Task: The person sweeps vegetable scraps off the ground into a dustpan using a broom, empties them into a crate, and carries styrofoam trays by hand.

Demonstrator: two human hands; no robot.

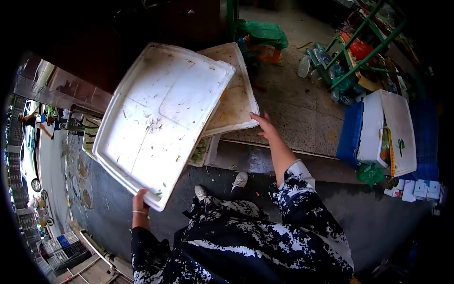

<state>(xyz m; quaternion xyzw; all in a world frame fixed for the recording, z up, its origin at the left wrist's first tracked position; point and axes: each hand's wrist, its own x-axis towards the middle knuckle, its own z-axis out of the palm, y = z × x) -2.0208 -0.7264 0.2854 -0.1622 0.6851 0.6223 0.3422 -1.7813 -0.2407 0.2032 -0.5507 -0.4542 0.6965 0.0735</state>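
Note:
A large white foam lid (158,111), dotted with dirt and leaf bits, lies tilted across the upper left middle. My left hand (141,201) grips its lower corner, the fingers wrapped over the rim. Partly beneath it is a second, browner foam lid (231,102). At that one's right corner is my right hand (264,125), its fingers spread against the edge. Under the lids, part of a crate with green produce (201,151) shows; the rest is hidden.
A raised ledge (302,113) runs along the right, with plastic bottles (304,65), a green metal frame (364,61), a blue crate (350,135) and a white foam box (373,123). A green bag (265,33) sits at the top. At far left are a person (30,119) and a car (30,161).

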